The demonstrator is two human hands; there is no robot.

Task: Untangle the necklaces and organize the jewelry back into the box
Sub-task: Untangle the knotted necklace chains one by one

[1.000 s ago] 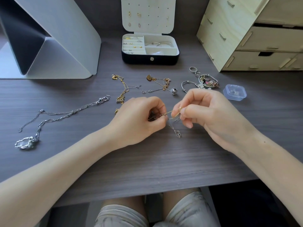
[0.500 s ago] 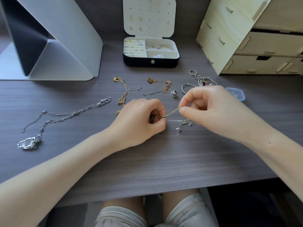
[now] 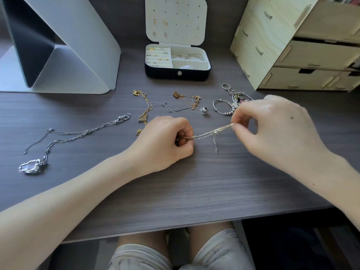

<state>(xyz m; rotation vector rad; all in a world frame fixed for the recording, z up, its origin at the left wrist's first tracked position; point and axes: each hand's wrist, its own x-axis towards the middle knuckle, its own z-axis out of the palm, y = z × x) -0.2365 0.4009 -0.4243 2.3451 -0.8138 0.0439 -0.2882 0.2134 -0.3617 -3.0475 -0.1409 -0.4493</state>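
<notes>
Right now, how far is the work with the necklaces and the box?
Done: small pieces and bangles lie in the open box. In hand: the left hand and right hand each pinch a thin chain, stretched between them. Left: the silver pendant necklace, the gold chain and the bracelets lie on the desk, outside the box.

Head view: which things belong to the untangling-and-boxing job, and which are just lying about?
Job in hand: left hand, right hand, fine chain pinched and stretched between them, open jewelry box, silver pendant necklace, gold chain, heart chain, beaded bracelets.

Lying about: grey folded stand, wooden drawer unit.
</notes>
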